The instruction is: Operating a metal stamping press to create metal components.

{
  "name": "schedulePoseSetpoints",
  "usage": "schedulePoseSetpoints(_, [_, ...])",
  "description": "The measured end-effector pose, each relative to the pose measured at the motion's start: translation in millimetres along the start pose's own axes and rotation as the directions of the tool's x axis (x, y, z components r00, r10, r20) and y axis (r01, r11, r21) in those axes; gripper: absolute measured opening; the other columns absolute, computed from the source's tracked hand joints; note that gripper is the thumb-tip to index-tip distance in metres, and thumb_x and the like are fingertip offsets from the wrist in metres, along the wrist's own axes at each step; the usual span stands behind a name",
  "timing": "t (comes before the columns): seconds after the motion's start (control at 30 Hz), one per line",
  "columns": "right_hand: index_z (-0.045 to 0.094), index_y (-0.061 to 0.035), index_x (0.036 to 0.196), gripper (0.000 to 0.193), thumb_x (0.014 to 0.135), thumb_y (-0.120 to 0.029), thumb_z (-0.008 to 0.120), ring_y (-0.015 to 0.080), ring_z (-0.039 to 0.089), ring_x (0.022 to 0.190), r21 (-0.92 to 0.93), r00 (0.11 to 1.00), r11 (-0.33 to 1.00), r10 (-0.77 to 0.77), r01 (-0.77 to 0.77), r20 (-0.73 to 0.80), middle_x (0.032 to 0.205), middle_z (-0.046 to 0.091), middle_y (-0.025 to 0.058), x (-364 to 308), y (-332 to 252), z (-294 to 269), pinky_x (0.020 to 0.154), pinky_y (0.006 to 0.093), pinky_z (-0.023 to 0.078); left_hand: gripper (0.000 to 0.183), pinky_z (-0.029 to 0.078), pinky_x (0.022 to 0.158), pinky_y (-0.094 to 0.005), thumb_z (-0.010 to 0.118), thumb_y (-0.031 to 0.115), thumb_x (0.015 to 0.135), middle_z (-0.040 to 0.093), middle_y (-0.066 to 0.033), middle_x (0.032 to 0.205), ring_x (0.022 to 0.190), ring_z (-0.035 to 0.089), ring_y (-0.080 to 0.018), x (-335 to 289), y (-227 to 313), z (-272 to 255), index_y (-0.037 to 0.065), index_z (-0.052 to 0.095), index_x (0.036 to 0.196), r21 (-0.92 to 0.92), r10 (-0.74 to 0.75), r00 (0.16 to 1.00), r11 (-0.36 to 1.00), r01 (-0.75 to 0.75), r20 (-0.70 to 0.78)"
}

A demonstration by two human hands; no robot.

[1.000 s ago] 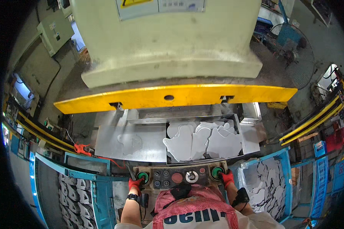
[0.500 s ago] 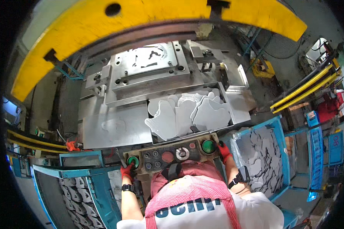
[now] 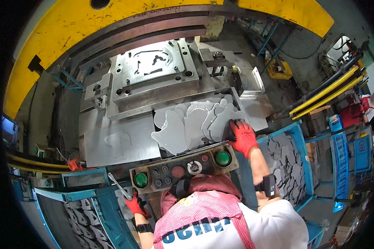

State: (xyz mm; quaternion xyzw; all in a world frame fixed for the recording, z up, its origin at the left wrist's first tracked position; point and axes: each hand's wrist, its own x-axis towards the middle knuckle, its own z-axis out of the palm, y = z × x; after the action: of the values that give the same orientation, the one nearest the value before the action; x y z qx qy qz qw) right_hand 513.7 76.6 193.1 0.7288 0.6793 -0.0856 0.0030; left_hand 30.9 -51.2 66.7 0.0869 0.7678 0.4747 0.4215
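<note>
My right hand, in a red glove with dark finger pads, reaches forward over the right end of a pile of flat grey metal blanks. Its fingers are apart and touch the nearest pieces; the undersides of the fingers are hidden. My left hand, also red-gloved, is closed around the lower end of a slim silvery metal rod, low on the left. The blanks lie in a shallow tray in front of a steel die. Between my hands stands a control panel with two green buttons, both untouched.
A yellow press frame arches over the die. Blue bins with metal pieces stand at right and left. A flat steel plate lies left of the blanks. Another person is at far right.
Both hands have left the green buttons. The right went forward onto the blanks; the left moved down and back and now shows the rod. The blurred beam above the die looks sharp now.
</note>
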Motion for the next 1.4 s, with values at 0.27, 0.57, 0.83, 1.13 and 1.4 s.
schedulePoseSetpoints(0.27, [0.029,-0.0194,0.129,0.082,0.058,-0.038,0.066,0.0325,0.020,0.123,-0.380,0.775,0.722,-0.631,0.578,-0.020,0.133,0.027,0.0091,48.5,1.4,-14.7,0.101,0.0491,0.014,0.069,0.045,0.069,-0.0294,0.071,0.009,0.063,0.053,-0.0113,0.098,0.081,0.052,-0.0173,-16.0,20.7,-0.8,0.001,0.036,0.122,0.410,0.539,0.835,0.740,-0.533,0.111])
schedulePoseSetpoints(0.57, [0.048,-0.0189,0.114,0.071,0.048,-0.026,0.070,0.0248,0.046,0.102,-0.333,0.591,0.579,-0.803,0.744,-0.075,0.101,0.051,0.0076,68.5,-8.8,-28.5,0.095,0.0461,0.028,0.036,0.043,0.066,-0.0295,0.061,0.021,0.075,0.057,-0.0062,0.078,0.069,0.052,-0.0158,-67.2,201.3,177.5,0.005,0.052,0.105,0.034,0.297,0.664,0.899,-0.438,0.686])
schedulePoseSetpoints(0.83, [0.059,-0.0130,0.095,0.041,0.055,-0.016,0.071,0.0278,0.055,0.083,0.416,0.861,0.768,-0.502,0.487,-0.081,0.085,0.059,0.0085,96.4,53.6,-65.1,0.078,0.0365,0.042,0.028,0.044,0.054,-0.0310,0.059,0.030,0.076,0.053,-0.0031,0.069,0.055,0.046,-0.0119,-10.3,304.8,304.3,0.007,0.055,0.092,0.214,0.187,0.635,0.840,-0.499,0.750])
schedulePoseSetpoints(1.13, [0.053,-0.0047,0.101,0.032,0.071,-0.001,0.062,0.0066,0.049,0.060,0.998,0.877,-0.056,0.478,-0.020,0.045,0.082,0.057,0.0027,76.5,51.9,-22.1,0.051,0.0210,0.040,0.025,0.036,0.038,-0.0255,0.059,0.029,0.076,0.051,-0.0012,0.063,0.048,0.045,-0.0110,-32.8,290.1,284.4,0.006,0.052,0.083,-0.061,0.447,0.640,0.845,-0.531,0.625])
schedulePoseSetpoints(1.4, [0.052,-0.0073,0.104,0.026,0.078,-0.006,0.055,0.0064,0.041,0.041,0.975,0.964,-0.222,0.258,-0.010,0.069,0.064,0.049,-0.0032,70.9,55.4,34.1,0.035,0.0211,0.032,0.015,0.034,0.035,-0.0222,0.053,0.020,0.082,0.046,0.0007,0.053,0.041,0.041,-0.0074,-81.8,272.4,97.5,0.005,0.053,0.085,-0.051,0.295,0.746,0.942,-0.331,0.597])
